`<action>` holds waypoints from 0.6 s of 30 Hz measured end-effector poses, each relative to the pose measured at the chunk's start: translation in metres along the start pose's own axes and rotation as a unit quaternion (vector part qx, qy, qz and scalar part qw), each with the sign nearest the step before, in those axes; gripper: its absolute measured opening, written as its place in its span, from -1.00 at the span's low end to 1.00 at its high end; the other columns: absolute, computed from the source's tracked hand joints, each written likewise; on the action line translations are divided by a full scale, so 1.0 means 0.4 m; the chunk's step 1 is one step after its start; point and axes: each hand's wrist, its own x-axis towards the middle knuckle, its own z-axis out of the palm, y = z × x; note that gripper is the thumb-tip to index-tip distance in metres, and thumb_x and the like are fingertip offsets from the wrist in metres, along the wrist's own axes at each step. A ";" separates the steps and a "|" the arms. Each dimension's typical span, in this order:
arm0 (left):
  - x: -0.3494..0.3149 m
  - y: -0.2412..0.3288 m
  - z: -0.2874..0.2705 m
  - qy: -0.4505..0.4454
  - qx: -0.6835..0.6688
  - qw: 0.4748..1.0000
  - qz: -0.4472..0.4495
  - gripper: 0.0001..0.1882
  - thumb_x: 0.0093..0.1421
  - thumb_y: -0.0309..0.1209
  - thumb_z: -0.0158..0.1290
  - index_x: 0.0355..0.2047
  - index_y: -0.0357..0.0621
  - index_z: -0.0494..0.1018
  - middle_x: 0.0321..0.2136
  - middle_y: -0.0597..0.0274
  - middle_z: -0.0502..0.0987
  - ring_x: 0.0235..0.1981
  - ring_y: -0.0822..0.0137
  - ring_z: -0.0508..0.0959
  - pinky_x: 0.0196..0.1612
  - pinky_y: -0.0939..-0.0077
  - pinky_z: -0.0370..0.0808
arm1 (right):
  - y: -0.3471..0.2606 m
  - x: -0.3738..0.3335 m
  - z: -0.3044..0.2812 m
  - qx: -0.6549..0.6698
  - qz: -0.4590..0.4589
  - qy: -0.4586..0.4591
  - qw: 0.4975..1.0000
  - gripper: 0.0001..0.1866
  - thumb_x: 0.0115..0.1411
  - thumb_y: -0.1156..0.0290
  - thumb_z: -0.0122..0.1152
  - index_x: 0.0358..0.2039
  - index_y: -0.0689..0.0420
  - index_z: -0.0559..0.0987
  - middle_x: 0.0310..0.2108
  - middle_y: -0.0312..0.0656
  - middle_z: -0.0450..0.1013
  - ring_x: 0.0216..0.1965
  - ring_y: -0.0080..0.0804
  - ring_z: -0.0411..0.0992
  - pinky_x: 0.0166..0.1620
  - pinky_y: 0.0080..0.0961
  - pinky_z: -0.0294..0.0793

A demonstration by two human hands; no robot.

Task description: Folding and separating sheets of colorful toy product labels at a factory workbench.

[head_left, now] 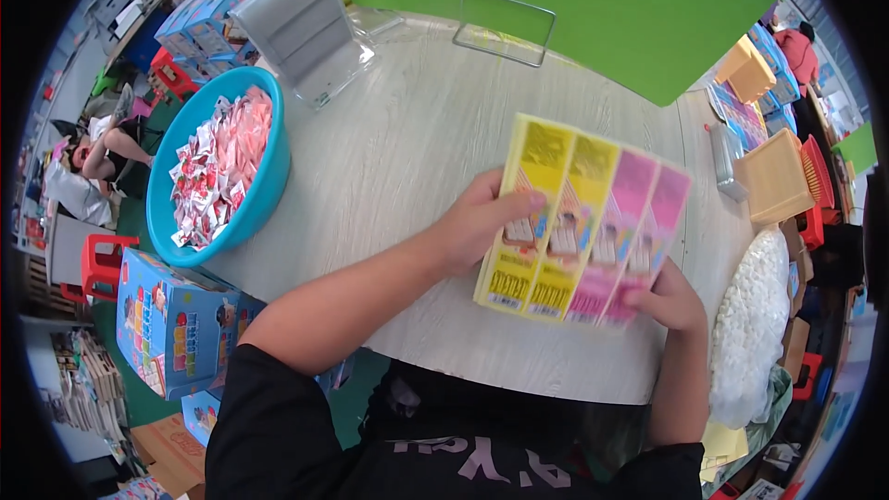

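A stack of printed sheets (593, 194) in yellow and pink strips is held above the table, tilted a little. My left hand (477, 222) grips its left edge, thumb on the front face and fingers behind. At the lower right corner my right hand (669, 298) holds the same stack, its thumb on the pink strip and its other fingers mostly hidden. Beneath the sheets lies the pale wood-grain table (389, 148).
At the left stands a turquoise basin (278, 162) of small wrapped packets. Behind it are clear plastic sleeves (301, 28). A wire stand (507, 28) sits before a green board (574, 0). Blue cartons (176, 324) stand lower left; a white bulging bag (748, 333) is at right.
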 end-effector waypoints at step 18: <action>0.000 0.030 -0.038 -0.030 0.402 0.878 0.258 -0.57 0.11 -0.50 0.29 0.01 -0.17 0.48 -0.11 0.05 0.61 -0.09 0.08 0.64 -0.03 0.25 0.57 | 0.038 0.139 0.045 -0.225 -0.190 0.131 0.947 -0.84 0.20 0.56 0.31 -0.21 0.21 0.57 -0.21 -0.19 0.48 -0.21 -0.39 0.46 -0.11 -0.51 0.45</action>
